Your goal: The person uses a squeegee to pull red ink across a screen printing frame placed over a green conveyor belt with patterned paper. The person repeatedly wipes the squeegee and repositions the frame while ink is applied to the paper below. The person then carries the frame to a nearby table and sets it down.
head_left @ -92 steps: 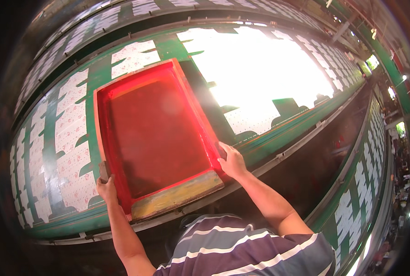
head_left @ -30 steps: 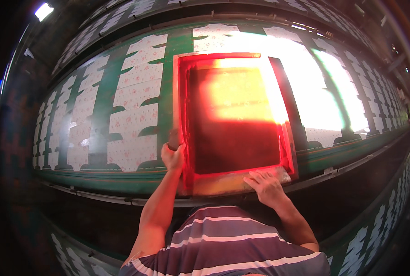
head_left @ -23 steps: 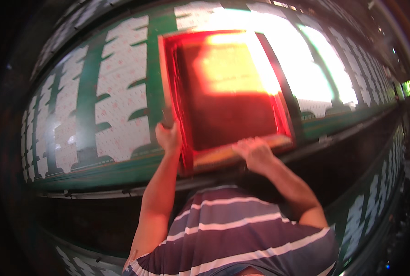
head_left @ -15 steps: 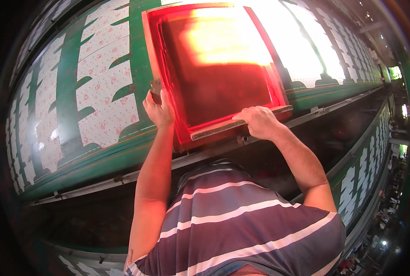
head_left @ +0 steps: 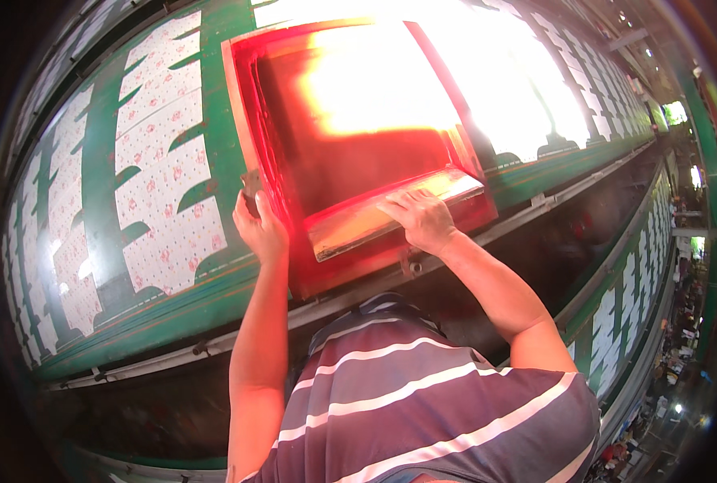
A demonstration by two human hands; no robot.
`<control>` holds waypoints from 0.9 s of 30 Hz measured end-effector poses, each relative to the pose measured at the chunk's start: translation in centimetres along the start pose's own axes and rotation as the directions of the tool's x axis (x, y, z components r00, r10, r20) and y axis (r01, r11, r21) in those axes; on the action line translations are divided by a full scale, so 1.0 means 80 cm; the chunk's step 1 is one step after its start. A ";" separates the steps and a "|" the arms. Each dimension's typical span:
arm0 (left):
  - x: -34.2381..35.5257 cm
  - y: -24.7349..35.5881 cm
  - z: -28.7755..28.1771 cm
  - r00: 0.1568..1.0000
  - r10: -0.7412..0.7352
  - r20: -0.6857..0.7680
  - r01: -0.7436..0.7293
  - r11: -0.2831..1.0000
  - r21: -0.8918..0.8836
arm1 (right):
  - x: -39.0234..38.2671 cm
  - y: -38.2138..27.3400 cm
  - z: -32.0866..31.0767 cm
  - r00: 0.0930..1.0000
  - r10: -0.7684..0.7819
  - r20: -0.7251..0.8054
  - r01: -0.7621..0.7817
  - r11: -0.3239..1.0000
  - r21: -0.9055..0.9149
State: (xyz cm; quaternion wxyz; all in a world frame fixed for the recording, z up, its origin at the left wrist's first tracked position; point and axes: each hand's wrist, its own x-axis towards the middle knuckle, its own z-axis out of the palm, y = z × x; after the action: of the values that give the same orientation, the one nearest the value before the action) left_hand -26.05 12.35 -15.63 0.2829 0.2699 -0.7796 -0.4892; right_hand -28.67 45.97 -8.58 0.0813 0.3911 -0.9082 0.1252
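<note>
Two bare hands are busy at a red frame (head_left: 239,101), which lies on a long green table (head_left: 223,121), near end by the table's near edge, turned a bit askew. L hand (head_left: 263,227) is at the frame's L side, thumb & fingers closed on a small brown block (head_left: 251,182) there. R hand (head_left: 424,219) has hold of a flat wooden bar (head_left: 346,229), fingers bent over its upper edge; thumb pos. unclear from here. Bar's at the frame's near end, running side to side, tilted w/ its broad face showing, R end catching the light. Can't tell if its lower edge touches the mesh (head_left: 358,165), which is dark red in the near part & glaring yellow-white farther off. L of the frame, white pcs w/ pink floral print (head_left: 161,201) lie in rows; pcs on the R are mostly washed out by glare. Metal rail (head_left: 145,369) runs along the near edge, w/ the person's striped shirt (head_left: 407,374) close by. Another table w/ white pcs (head_left: 608,330) is off to the R.
</note>
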 end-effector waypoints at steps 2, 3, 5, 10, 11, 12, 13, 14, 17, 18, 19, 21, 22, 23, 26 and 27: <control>0.000 0.001 -0.001 1.000 0.003 -0.008 -0.003 1.000 0.014 | 0.033 0.024 0.014 1.000 -0.016 -0.002 0.016 1.000 -0.012; -0.001 0.001 -0.001 1.000 0.005 -0.011 -0.005 1.000 0.026 | 0.053 0.038 0.019 1.000 -0.027 -0.003 0.027 0.999 -0.017; -0.002 0.003 -0.002 1.000 -0.009 -0.021 0.011 0.998 0.062 | 0.098 0.066 0.032 0.997 -0.068 -0.022 0.067 0.997 -0.044; -0.006 0.016 -0.001 0.996 -0.078 -0.043 0.080 0.996 0.042 | 0.221 0.138 0.057 0.968 0.062 0.242 -0.026 0.989 -0.148; -0.006 0.018 0.000 0.993 -0.102 -0.056 0.103 0.995 0.016 | 0.246 0.151 0.062 0.970 0.044 0.238 0.005 0.980 -0.200; -0.008 0.020 0.000 0.989 -0.128 -0.068 0.127 0.992 -0.009 | 0.269 0.166 0.065 0.970 0.043 0.241 0.002 0.983 -0.184; -0.010 0.022 0.001 0.987 -0.142 -0.080 0.141 0.990 -0.019 | 0.294 0.179 0.069 0.968 0.043 0.246 0.001 0.985 -0.175; -0.010 0.022 0.001 0.989 -0.120 -0.091 0.123 0.992 0.034 | 0.318 0.191 0.072 0.966 0.044 0.254 -0.001 0.986 -0.168; -0.011 0.020 0.001 0.984 -0.149 -0.100 0.153 0.988 0.030 | 0.392 0.223 0.078 0.964 0.046 0.261 -0.006 0.989 -0.150; -0.009 0.019 0.002 0.982 -0.146 -0.124 0.156 0.984 0.080 | 0.416 0.232 0.079 0.965 0.051 0.257 -0.013 0.989 -0.147; -0.009 0.018 0.003 0.980 -0.150 -0.127 0.161 0.984 0.079 | 0.439 0.239 0.080 0.965 0.052 0.257 -0.016 0.990 -0.141; -0.010 0.016 0.004 0.973 -0.182 -0.139 0.195 0.977 0.087 | 0.484 0.257 0.082 0.967 0.064 0.248 -0.033 0.992 -0.125; -0.010 0.017 0.004 0.976 -0.177 -0.129 0.188 0.979 0.082 | 0.502 0.266 0.084 0.966 0.071 0.249 -0.043 0.992 -0.116; -0.010 0.017 0.004 0.975 -0.178 -0.130 0.190 0.978 0.086 | 0.519 0.276 0.086 0.966 0.080 0.247 -0.056 0.993 -0.101; -0.009 0.019 0.005 0.977 -0.165 -0.135 0.177 0.981 0.083 | 0.563 0.305 0.092 0.980 0.047 0.193 -0.059 0.996 0.059; -0.009 0.019 0.005 0.977 -0.161 -0.138 0.171 0.983 0.065 | 0.574 0.313 0.094 0.986 0.026 0.166 -0.041 0.995 0.087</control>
State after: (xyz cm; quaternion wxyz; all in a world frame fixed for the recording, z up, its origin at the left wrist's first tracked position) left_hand -26.10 13.66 -14.50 0.2817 0.3765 -0.7520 -0.4620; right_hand -78.62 28.72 -8.61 -0.0140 0.3880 -0.9117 0.1346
